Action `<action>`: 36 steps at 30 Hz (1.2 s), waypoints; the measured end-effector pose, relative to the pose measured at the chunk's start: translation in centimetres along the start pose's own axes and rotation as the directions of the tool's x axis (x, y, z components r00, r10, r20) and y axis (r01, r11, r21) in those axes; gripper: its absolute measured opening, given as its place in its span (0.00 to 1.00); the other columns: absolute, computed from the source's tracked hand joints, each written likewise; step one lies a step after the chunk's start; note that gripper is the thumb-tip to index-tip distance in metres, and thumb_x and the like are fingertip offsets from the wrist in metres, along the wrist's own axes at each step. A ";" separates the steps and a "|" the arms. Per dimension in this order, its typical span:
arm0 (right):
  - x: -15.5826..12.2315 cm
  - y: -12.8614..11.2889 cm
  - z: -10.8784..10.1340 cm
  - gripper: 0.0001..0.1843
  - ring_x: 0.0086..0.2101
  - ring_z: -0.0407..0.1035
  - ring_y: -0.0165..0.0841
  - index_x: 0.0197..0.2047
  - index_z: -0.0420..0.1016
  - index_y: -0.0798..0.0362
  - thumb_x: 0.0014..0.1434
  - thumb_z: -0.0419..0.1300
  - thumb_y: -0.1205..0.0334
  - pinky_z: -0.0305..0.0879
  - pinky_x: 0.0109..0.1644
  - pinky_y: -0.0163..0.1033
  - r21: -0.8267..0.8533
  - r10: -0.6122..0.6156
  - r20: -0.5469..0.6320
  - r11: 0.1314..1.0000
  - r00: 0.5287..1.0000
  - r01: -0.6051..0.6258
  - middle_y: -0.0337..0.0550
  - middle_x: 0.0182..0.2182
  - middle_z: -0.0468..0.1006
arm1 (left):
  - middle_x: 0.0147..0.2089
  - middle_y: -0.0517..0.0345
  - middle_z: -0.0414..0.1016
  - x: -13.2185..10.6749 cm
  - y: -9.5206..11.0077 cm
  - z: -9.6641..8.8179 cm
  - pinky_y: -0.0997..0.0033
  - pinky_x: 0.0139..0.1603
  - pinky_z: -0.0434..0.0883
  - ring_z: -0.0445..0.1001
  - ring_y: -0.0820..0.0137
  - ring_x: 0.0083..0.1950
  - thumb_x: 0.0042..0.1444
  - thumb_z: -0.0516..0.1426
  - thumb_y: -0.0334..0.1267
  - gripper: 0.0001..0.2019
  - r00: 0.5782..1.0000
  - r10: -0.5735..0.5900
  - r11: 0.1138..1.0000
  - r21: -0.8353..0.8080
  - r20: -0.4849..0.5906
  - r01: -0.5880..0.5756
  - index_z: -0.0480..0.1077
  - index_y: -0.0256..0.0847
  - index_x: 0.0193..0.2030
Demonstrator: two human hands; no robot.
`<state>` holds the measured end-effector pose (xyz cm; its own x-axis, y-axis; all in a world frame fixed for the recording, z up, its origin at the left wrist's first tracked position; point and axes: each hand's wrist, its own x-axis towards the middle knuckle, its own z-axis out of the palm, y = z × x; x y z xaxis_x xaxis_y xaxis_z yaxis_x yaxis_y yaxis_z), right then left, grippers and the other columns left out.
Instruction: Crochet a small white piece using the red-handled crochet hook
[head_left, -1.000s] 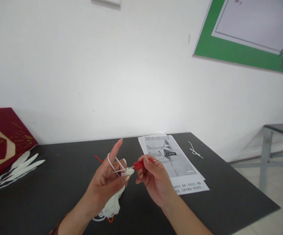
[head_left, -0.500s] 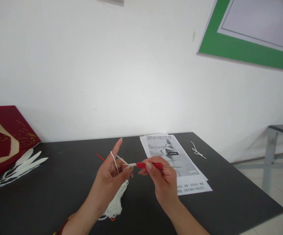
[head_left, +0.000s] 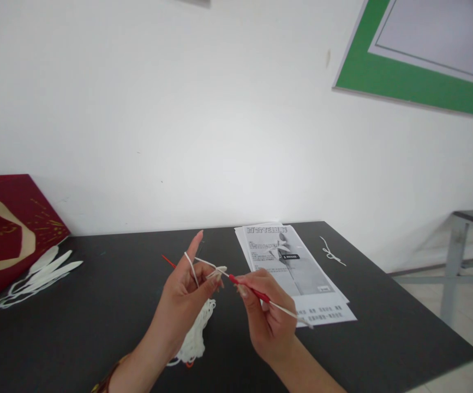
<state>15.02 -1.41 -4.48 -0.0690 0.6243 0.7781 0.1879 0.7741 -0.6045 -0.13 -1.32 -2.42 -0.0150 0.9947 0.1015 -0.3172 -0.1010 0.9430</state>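
Note:
My left hand (head_left: pixel 183 300) is raised over the black table (head_left: pixel 97 316), its forefinger pointing up with white yarn (head_left: pixel 197 265) looped round it. Thumb and other fingers pinch a small white crocheted piece (head_left: pixel 219 271). More white yarn (head_left: pixel 195 338) trails down from that hand onto the table. My right hand (head_left: pixel 267 316) is closed on a crochet hook with a red grip (head_left: pixel 249 289). The hook's tip points into the white piece, and its metal tail slants down to the right.
Printed instruction sheets (head_left: pixel 293 273) lie right of my hands. A short knotted bit of white yarn (head_left: pixel 331 252) lies beyond them. A dark red gift bag (head_left: pixel 3 229) and white crocheted petals (head_left: pixel 43 270) sit at the left. Another table (head_left: pixel 465 229) stands at the far right.
My right hand has dropped and turned, so the hook now slants down to the right instead of lying level. The left hand has stayed almost still.

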 end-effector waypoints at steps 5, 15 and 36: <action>-0.1 0.4 0.2 0.24 0.34 0.70 0.35 0.53 0.73 0.50 0.55 0.58 0.80 0.68 0.35 0.40 -0.074 -0.174 0.069 0.981 0.982 0.179 0.48 0.36 0.77 | 0.26 0.66 0.69 -0.2 0.3 0.0 0.73 0.33 0.62 0.65 0.75 0.29 0.54 0.62 0.30 0.42 0.997 -0.032 0.987 -0.156 0.067 0.042 0.45 0.50 0.70; 0.8 0.7 1.3 0.04 0.29 0.74 0.29 0.35 0.81 0.50 0.54 0.67 0.63 0.76 0.32 0.33 0.725 0.507 0.202 0.497 0.838 -0.476 0.39 0.30 0.79 | 0.30 0.63 0.71 -0.4 2.0 -1.3 0.74 0.30 0.64 0.68 0.75 0.28 0.49 0.63 0.24 0.44 0.964 -0.104 0.907 -0.375 0.243 0.193 0.50 0.53 0.69; 1.8 -0.4 0.0 0.09 0.23 0.71 0.26 0.32 0.74 0.53 0.61 0.61 0.57 0.74 0.26 0.32 0.822 0.458 0.322 0.298 0.828 -0.485 0.36 0.25 0.73 | 0.30 0.63 0.67 -1.2 3.0 -2.4 0.77 0.24 0.64 0.64 0.77 0.24 0.50 0.65 0.30 0.43 0.811 -0.205 0.925 -0.161 0.548 0.343 0.51 0.61 0.68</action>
<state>14.80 -0.59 -2.86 -0.2866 0.9057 0.3124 -0.7165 0.0139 -0.6975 -3.34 -2.76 -0.44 0.5726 0.8175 0.0625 -0.4513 0.2506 0.8565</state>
